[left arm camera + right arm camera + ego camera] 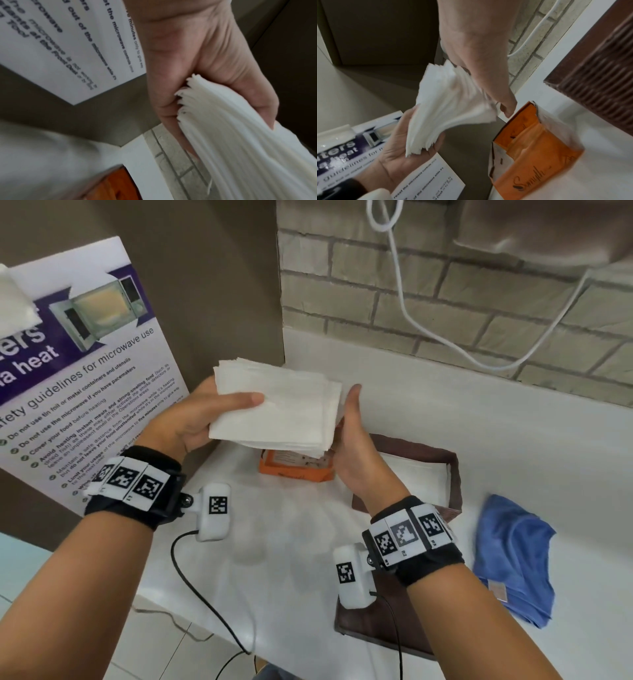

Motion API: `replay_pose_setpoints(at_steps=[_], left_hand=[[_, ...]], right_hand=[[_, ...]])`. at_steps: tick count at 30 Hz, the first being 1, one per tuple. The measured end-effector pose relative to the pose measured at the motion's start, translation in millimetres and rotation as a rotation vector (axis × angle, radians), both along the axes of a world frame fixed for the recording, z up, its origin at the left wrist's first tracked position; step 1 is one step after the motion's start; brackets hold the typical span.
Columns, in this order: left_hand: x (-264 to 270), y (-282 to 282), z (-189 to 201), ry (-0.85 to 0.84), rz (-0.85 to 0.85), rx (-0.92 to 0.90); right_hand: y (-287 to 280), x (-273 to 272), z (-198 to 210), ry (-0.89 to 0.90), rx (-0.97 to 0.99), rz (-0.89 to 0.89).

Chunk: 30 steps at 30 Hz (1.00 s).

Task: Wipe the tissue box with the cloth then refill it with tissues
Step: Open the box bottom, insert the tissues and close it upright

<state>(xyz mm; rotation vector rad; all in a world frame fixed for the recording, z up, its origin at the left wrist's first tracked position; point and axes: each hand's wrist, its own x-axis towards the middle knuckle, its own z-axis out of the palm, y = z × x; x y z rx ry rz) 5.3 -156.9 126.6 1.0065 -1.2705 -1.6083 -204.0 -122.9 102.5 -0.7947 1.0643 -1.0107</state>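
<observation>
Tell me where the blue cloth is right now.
In the head view the blue cloth lies crumpled on the white counter at far right, just right of the brown tissue box, with neither hand touching it.

Bare desk (274, 542) is seen at the lower centre of the head view, between the wrists. The centre is blocked by the orange tissue pack (296, 467), with the brown tissue box (452, 474) just right of it. The right edge is taken by the blue cloth (513, 559). The left is closed off by the leaning poster (85, 371), the rear by the brick wall (445, 302).
</observation>
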Motion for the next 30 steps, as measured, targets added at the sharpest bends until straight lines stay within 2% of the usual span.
replay_pose_setpoints(at_steps=[4, 7, 10, 12, 16, 19, 22, 25, 28, 30], left_hand=[[-20, 6, -2, 0.180, -0.011, 0.061], [-33, 8, -7, 0.206, 0.028, 0.135], [-46, 10, -11, 0.153, 0.056, 0.175], [-60, 11, -13, 0.127, 0.069, 0.217], [-100, 17, -19, 0.015, 0.069, 0.231], [-134, 24, -17, -0.002, 0.088, 0.196], [-167, 26, -18, -0.025, 0.144, 0.132], [-186, 26, -26, -0.166, 0.151, 0.104], [-194, 26, -32, -0.225, 0.076, 0.152], [-196, 28, -38, -0.350, 0.049, 0.102]], right_hand=[[3, -16, 7, -0.157, -0.003, -0.057], [7, -33, 13, -0.189, 0.002, -0.105], [16, -52, 21, -0.039, 0.006, -0.086], [21, -61, 24, 0.124, 0.022, -0.108], [31, -75, 20, 0.460, -0.118, -0.236], [39, -93, 22, 0.511, -0.133, -0.331], [44, -115, 25, 0.606, -0.074, -0.326], [44, -138, 16, 0.715, -0.008, -0.331], [46, -150, 2, 0.809, 0.081, -0.305], [48, -150, -7, 0.892, 0.102, -0.273]])
